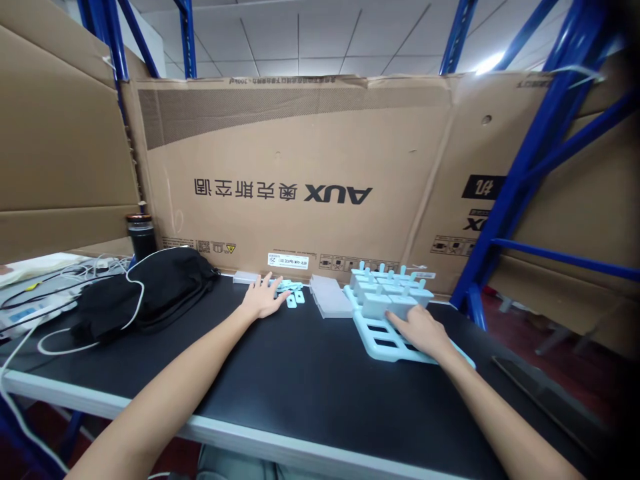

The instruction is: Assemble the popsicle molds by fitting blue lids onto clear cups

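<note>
My left hand (262,298) has its fingers spread over the far part of the black tabletop. By its fingertips lies a loose heap of small light-blue flat pieces with slots (295,300). To the right, my right hand (419,328) is closed at the front popsicle mold (403,305), thumb on the near face and the other fingers bent round its right side. Several such pale molds with light-blue sticks stand grouped in a light-blue tray frame (373,343), whose front openings show the dark table. Parts of the frame are hidden beneath my right hand.
Between the hands lies a translucent box (331,298); another clear flat piece (245,277) is at the back. A black bag (145,293) with white cables and a black bottle (143,237) occupy the left. Cardboard (280,147) walls the back; a blue post (530,153) rises right.
</note>
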`<action>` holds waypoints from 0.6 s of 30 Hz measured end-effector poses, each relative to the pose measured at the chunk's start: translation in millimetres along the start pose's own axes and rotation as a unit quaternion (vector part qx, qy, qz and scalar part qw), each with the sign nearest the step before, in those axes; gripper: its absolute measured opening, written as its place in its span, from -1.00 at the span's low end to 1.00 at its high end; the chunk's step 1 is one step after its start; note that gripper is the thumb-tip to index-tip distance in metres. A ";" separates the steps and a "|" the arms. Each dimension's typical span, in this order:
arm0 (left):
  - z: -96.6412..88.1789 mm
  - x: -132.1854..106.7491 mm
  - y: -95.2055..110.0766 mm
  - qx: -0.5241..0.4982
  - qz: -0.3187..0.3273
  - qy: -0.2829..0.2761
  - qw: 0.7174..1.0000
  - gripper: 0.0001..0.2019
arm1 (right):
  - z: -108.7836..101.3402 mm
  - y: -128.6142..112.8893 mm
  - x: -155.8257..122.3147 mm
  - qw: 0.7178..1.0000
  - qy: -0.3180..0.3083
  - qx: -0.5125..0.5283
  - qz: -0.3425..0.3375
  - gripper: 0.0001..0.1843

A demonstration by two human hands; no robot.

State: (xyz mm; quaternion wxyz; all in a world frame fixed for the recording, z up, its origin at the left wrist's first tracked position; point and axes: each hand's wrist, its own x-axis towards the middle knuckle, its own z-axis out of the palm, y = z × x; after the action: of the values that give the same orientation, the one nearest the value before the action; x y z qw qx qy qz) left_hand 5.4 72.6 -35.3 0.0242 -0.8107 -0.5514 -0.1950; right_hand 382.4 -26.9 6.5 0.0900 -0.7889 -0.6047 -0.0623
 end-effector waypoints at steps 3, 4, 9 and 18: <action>-3.5 0.2 0.5 0.019 -0.027 0.055 0.998 -0.28 | -1.0 -1.6 -0.9 1.000 -0.008 -0.013 0.005 -0.28; -5.7 0.1 0.1 0.031 -0.044 0.074 0.996 -0.29 | -1.1 -2.2 -1.3 1.000 -0.009 -0.016 0.006 -0.28; -16.0 -1.1 -11.4 0.076 -0.153 0.128 0.977 -0.34 | 0.0 -4.5 -2.9 1.000 0.002 -0.008 0.008 -0.29; -20.1 -2.9 -30.6 0.055 -0.198 0.065 0.977 -0.66 | -1.3 7.6 -1.0 0.983 0.057 0.146 0.098 -0.20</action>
State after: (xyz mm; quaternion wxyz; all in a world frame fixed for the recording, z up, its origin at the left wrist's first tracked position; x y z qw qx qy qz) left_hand -29.0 76.9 -23.2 0.0654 -0.6688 -0.7079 -0.2175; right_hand 389.5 -30.0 7.1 0.2440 -0.8177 -0.5212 -0.0089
